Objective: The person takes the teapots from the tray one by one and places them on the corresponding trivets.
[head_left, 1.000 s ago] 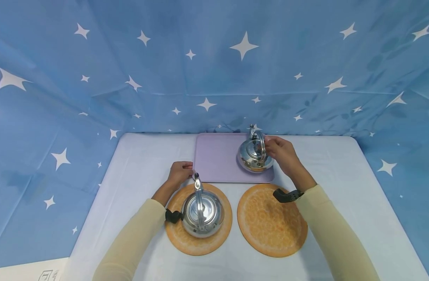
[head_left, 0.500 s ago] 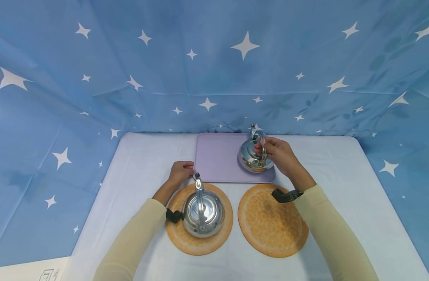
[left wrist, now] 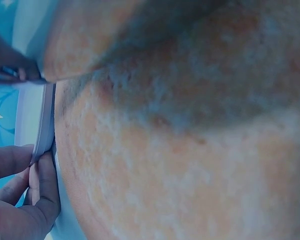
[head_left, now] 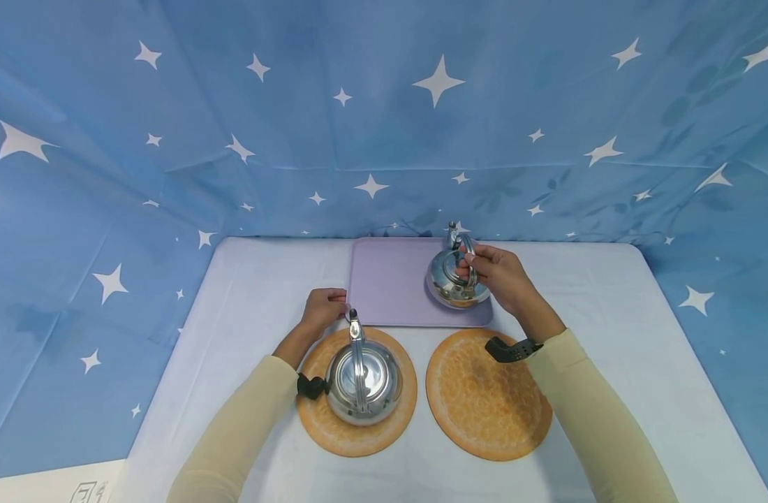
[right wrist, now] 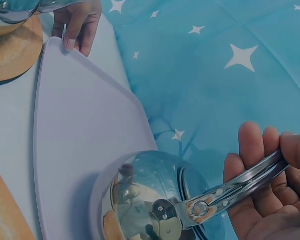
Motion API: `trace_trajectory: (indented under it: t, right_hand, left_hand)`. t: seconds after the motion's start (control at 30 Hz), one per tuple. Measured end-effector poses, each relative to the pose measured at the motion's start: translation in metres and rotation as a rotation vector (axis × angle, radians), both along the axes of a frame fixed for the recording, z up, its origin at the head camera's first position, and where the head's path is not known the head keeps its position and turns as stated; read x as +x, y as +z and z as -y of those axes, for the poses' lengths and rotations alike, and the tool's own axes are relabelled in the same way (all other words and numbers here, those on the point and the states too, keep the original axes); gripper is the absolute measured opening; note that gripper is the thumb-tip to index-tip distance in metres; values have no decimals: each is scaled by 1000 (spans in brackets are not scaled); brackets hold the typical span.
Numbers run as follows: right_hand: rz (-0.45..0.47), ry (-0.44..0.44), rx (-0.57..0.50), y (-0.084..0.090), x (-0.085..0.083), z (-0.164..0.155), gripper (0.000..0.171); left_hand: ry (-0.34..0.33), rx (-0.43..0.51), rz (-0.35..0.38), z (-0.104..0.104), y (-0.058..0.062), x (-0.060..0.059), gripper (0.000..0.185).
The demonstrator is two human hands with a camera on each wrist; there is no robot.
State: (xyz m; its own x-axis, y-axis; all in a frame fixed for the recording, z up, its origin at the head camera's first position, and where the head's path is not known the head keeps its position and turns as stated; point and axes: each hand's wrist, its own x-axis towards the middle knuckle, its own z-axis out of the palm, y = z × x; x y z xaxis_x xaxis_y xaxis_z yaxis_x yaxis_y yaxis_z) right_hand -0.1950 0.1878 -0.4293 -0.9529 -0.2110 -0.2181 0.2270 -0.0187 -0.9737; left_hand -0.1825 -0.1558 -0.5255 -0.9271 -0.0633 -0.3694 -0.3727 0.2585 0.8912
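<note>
So the right hand point(head_left: 500, 276) has its fingers point(right wrist: 255, 150) curled round the handle point(right wrist: 240, 187) of the far kettle point(head_left: 449, 276), which sits on the right end of the lilac tray point(head_left: 390, 286) at the back of the surface point(head_left: 610, 314). From the right wrist view you can see the metal handle lying across the palm with the fingers wrapped behind it, kettle body hanging just below and still over the tray; can't tell if it's lifted off or just resting. The left hand point(head_left: 324, 307) is at the tray's near left corner, fingers point(left wrist: 42, 175) pressed together and pinching the tray's edge, thumb on one side and fingertips on the other. Just in front of that hand there's a second kettle point(head_left: 362, 377) standing upright on the left orange mat point(head_left: 315, 419), spout pointing away toward the tray. The right orange mat point(head_left: 484, 398) lies just beside it, nothing on it, right below the held kettle. Blue starry cloth point(head_left: 384, 105) hangs all round the back and sides.
</note>
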Motion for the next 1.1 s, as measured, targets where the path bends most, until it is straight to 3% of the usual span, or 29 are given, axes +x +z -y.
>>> trace_trajectory:
  t: [0.3, 0.7, 1.1]
  right_hand:
    - [54, -59, -69, -1, 1, -1, 59]
    - [100, -75, -90, 1, 2, 0, 54]
    - [80, -57, -106, 21, 19, -1, 54]
  left_hand:
    - [3, -12, -4, -2, 0, -1, 36]
    - [4, -9, 1, -1, -3, -2, 36]
    - [-2, -17, -2, 1, 0, 0, 37]
